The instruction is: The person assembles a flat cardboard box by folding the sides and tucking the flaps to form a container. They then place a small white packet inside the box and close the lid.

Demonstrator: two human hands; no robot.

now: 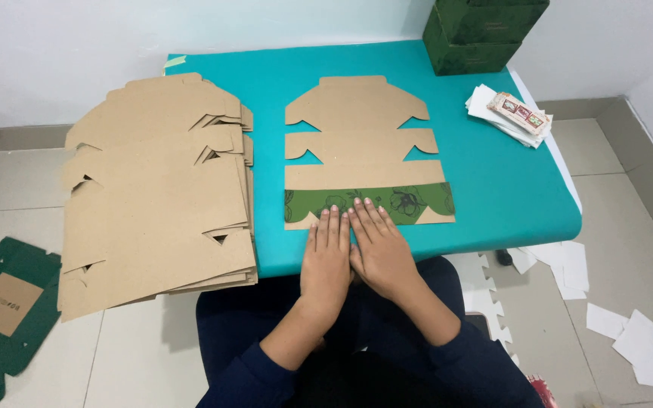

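Fingers flat and close together, pressing down, pinching nothing. Left hand and right hand side by side, touching, on the near edge of the flat box sheet at 6 o'clock on the teal surface. Looks like an early step: near flap folded up, green flower side showing, the other flaps still flat and brown. Big stack of brown sheets at 9 o'clock, not yet folded. Green boxes at 1 o'clock, stickers at 3.

Matt brown cardboard blank on smooth teal tabletop.
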